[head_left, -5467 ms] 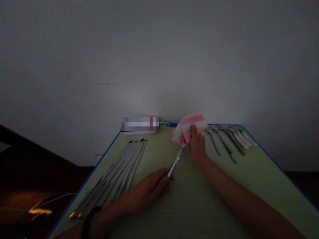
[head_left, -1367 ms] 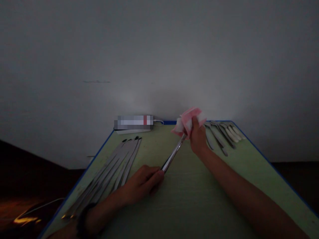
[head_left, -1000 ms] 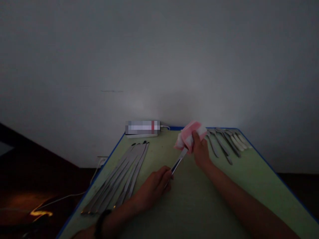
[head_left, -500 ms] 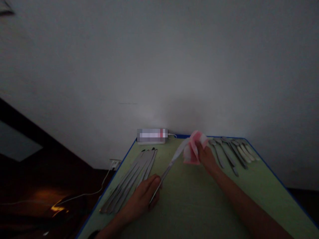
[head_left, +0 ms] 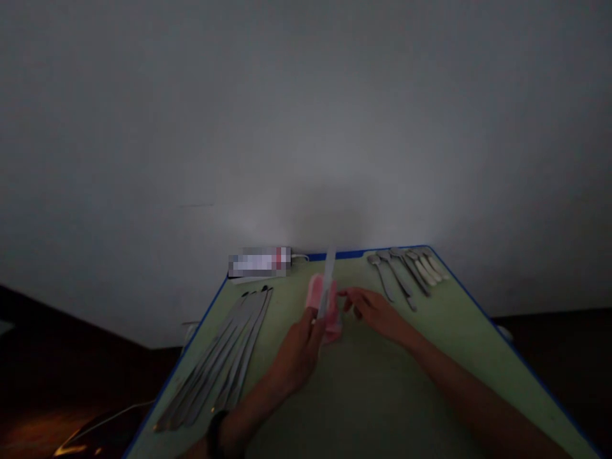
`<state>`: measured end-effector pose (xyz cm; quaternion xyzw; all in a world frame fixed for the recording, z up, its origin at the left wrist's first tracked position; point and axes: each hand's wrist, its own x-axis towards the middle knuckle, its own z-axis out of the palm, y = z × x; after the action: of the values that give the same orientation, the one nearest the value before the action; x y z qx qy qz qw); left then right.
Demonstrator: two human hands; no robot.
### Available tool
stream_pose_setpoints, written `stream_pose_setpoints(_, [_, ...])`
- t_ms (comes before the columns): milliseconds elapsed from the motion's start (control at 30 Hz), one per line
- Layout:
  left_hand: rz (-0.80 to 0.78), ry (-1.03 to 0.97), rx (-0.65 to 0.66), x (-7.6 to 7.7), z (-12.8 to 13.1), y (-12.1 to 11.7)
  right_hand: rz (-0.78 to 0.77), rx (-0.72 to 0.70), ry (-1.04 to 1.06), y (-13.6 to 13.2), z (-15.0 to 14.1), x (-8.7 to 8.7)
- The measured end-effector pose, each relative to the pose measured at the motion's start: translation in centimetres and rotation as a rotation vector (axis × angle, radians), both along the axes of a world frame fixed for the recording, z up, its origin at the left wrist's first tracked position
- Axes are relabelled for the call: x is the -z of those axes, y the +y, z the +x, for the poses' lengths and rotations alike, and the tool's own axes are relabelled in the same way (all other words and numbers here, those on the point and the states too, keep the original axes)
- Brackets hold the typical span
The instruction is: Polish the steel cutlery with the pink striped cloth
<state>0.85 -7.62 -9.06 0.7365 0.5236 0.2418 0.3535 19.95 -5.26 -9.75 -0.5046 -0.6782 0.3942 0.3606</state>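
Note:
My left hand (head_left: 301,347) is closed around the handle of a table knife (head_left: 329,271), whose pale blade points up and away from me. A pink and white cloth (head_left: 314,292) is right behind the knife, at the left fingers; whether those fingers also grip it I cannot tell. Just right of the cloth, my right hand (head_left: 370,309) has its fingers apart and holds nothing visible. Several long flat knives (head_left: 224,347) lie side by side to the left of my left hand. Beyond my right hand, several spoons (head_left: 389,277) are laid in a row.
The light green table (head_left: 382,395) has a blue edge and stands against a grey wall (head_left: 306,127). A white box-like item (head_left: 261,262), partly blurred out, sits at its back left corner with a white cable (head_left: 300,257). Dark floor shows on both sides.
My right hand has let go of the cloth, which is now near my left hand in the middle. The knife has swung more upright, and the view has shifted right.

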Motion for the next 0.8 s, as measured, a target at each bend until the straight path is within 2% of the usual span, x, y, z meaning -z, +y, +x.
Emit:
stream_pose_setpoints(100, [0.05, 0.047, 0.085, 0.9, 3.0, -0.3, -0.121, -0.042, 0.168, -1.0, 0.9, 0.9])
stream_pose_setpoints(233, [0.117, 0.087, 0.174, 1.6, 5.7, -0.3, -0.153, 0.023, 0.151, -0.8, 2.5, 1.9])
stream_pose_setpoints(267, [0.119, 0.11, 0.194, 1.7, 6.0, -0.1, -0.141, 0.047, 0.067, -0.5, 2.9, 2.1])
stream_pose_setpoints(367, [0.134, 0.215, 0.205, 1.8, 6.0, 0.6, -0.041, 0.102, -0.43, 0.9, 3.9, 2.3])
stream_pose_setpoints(433, [0.143, 0.308, 0.195, 1.8, 5.6, 0.9, -0.008, 0.102, -0.682, 1.9, 4.1, 2.3])
stream_pose_setpoints(500, [0.175, 0.392, 0.2, 1.8, 5.4, 1.1, -0.013, 0.106, -0.768, 2.6, 4.0, 2.3])
stream_pose_setpoints(600, [0.311, 0.456, 0.241, 2.0, 5.6, 1.1, -0.006, 0.138, -0.837, 3.2, 3.7, 2.2])
stream_pose_setpoints(700, [0.476, 0.478, 0.317, 2.7, 6.5, 1.3, 0.007, 0.187, -0.9, 3.0, 3.7, 2.0])
stream_pose_setpoints(800, [0.553, 0.484, 0.356, 3.6, 7.4, 2.0, 0.016, 0.238, -0.949, 2.5, 4.0, 1.8])
